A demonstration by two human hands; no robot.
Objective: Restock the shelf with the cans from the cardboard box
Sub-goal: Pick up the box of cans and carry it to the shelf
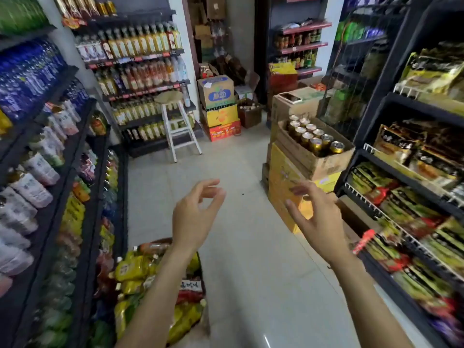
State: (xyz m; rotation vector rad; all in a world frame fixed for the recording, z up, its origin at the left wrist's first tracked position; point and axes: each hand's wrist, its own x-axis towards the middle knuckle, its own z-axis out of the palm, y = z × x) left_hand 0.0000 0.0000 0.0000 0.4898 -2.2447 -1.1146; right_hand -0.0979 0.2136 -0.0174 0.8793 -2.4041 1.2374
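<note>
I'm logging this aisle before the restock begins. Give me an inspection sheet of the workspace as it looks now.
Surface: pale tiled floor, bare along the aisle.
Job's things: gold-topped cans upright in an open cardboard box on stacked yellow cartons.
Clutter: white stool; stacked boxes at the back; basket of packets.
Grips: left hand and right hand raised, fingers loose, holding nothing.
Cables: nothing seen.
Surroundings: stocked shelves on both sides.

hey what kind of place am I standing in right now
Most likely a small grocery or convenience shop: bottled drinks line price-tagged shelves, snack packets fill wire-fronted racks, and an open cardboard box of cans waits in the aisle.
</note>
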